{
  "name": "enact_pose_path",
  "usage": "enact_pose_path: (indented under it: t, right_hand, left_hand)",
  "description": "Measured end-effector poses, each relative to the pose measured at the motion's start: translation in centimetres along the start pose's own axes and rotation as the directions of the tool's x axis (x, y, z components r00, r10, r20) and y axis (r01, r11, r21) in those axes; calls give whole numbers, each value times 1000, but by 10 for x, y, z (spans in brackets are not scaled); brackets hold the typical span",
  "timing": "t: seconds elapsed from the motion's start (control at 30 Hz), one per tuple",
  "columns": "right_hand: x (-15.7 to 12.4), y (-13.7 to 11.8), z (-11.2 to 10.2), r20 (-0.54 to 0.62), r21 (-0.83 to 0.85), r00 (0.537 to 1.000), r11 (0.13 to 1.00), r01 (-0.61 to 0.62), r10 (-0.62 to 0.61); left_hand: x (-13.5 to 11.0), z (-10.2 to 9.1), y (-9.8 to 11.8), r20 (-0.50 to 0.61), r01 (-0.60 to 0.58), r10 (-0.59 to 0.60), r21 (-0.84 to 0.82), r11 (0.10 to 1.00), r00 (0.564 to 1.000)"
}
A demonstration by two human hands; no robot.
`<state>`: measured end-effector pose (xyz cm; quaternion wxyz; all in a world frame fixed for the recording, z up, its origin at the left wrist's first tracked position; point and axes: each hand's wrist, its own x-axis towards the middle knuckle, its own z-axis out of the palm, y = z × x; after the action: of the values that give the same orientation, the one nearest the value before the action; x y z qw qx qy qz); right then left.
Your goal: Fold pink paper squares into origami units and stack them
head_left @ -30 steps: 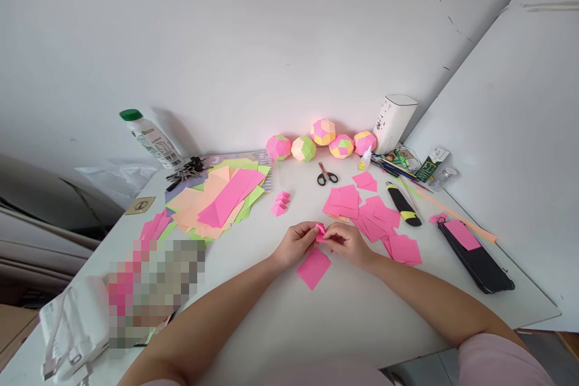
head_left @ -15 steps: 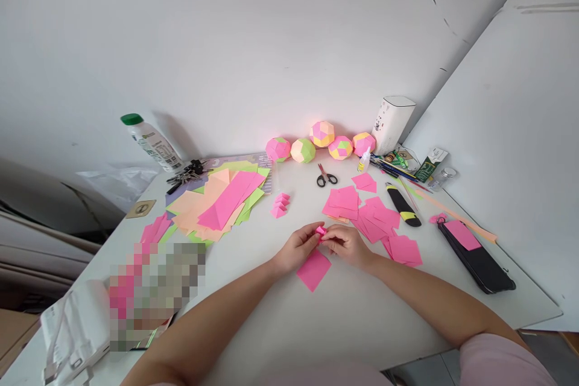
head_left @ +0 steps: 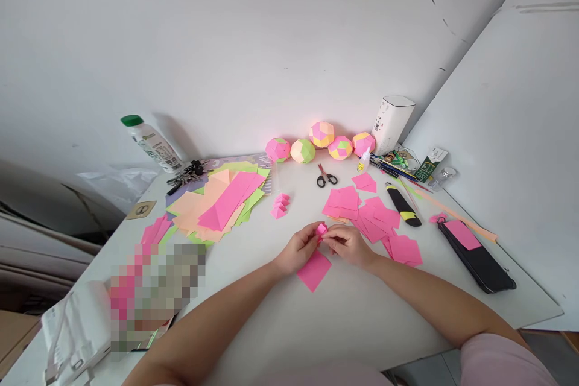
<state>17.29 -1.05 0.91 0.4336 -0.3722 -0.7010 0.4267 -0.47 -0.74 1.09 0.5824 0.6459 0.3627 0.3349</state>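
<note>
White table (head_left: pixel 271 319) against a plain wall, paper craft clutter all over it. Far left is a stack of coloured sheets (head_left: pixel 221 199). To the right are loose pink squares (head_left: pixel 377 223), and one pink square (head_left: pixel 313 269) lies flat just under the hands. Fingertips of left hand (head_left: pixel 296 250) and right hand (head_left: pixel 350 246) meet, both pinched shut on a small folded pink piece (head_left: pixel 321 230) held just above the table. Versus half a second back, the hands are in the same spot and the piece is tipped up slightly. It reads as the same fold being worked, with no put-down.
</note>
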Motion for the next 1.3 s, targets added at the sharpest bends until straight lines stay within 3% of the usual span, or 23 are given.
enact_pose_path:
  t: [0.23, 0.5, 0.67, 0.8, 0.93, 1.3]
  right_hand:
    - [0, 0, -2, 31, 27, 995, 995, -91, 90]
    - [-1, 1, 0, -15, 97, 980, 976, -194, 197]
    - [1, 1, 0, 53, -21, 988, 990, -141, 142]
    - [1, -1, -1, 79, -78, 988, 988, -129, 135]
    - [-1, -2, 0, 95, -113, 990, 989, -91, 102]
    - [1, -1, -2, 58, -82, 992, 991, -103, 108]
  left_hand:
    - [-2, -1, 0, 73, -13, 15, -31, 999, 997]
    - [-1, 2, 5, 36, -20, 22, -59, 998, 999]
    - [-2, 1, 0, 33, -55, 55, -19, 998, 998]
    - [-2, 2, -5, 6, -80, 80, 124, 989, 997]
    - [-3, 3, -7, 47, -122, 115, 191, 974, 992]
    - [-4, 3, 5, -9, 47, -48, -32, 998, 999]
